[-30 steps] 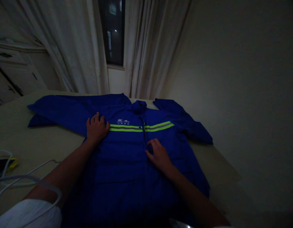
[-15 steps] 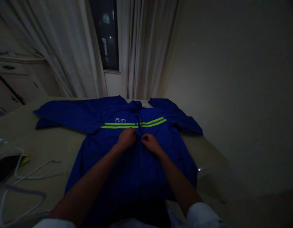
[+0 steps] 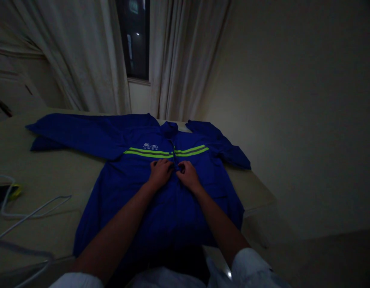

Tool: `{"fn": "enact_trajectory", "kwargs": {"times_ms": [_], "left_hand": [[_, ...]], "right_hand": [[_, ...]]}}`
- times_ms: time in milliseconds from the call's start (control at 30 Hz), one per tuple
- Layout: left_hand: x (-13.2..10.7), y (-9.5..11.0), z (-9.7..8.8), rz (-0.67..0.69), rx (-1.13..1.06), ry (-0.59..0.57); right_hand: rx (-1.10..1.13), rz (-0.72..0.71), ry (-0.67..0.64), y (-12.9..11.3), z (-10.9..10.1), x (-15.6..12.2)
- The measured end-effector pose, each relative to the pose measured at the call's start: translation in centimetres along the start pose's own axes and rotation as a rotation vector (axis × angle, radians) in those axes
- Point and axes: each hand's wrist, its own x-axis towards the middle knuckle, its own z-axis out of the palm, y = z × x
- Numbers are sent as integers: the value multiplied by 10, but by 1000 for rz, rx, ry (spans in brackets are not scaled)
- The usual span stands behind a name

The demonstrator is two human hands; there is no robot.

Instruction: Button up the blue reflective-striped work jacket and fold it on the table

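Observation:
A blue work jacket (image 3: 149, 212) lies spread on the table, its collar at the far side and both sleeves out. Yellow-green stripes (image 3: 149, 153) cross its chest below a white printed logo (image 3: 150, 146). My left hand (image 3: 161, 173) grips the front placket just under the stripes, fingers bent on the cloth. Close by on the right, my right hand (image 3: 187, 174) pinches the other edge of the front opening between thumb and finger. Any button or snap between the fingertips is too dark to make out.
The pale table (image 3: 59, 176) has its right edge just past the jacket. A white cable (image 3: 35, 214) loops at the left near a dark object with a yellow edge (image 3: 15, 192). Curtains (image 3: 91, 60), a window (image 3: 132, 40) and a wall stand behind.
My right hand has come in to the front edge, and the two hands are now nearer each other at the placket. The view has shifted slightly.

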Motion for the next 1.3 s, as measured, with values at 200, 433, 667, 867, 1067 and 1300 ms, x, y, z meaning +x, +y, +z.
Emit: {"fn": "enact_trajectory", "kwargs": {"times_ms": [200, 433, 667, 867, 1067, 1300], "left_hand": [[1, 2, -10, -73, -7, -7], [1, 8, -9, -85, 44, 56], [-3, 10, -7, -46, 118, 52], [-6, 11, -9, -19, 97, 63], [-6, 11, -11, -8, 82, 42], [-3, 11, -12, -12, 75, 41]], "right_hand": [[-284, 3, -60, -27, 4, 16], [-264, -46, 29, -24, 5, 8], [-278, 30, 60, -34, 6, 7], [-240, 26, 74, -32, 7, 6], [-237, 29, 63, -31, 9, 6], [-284, 31, 42, -33, 8, 8]]}}
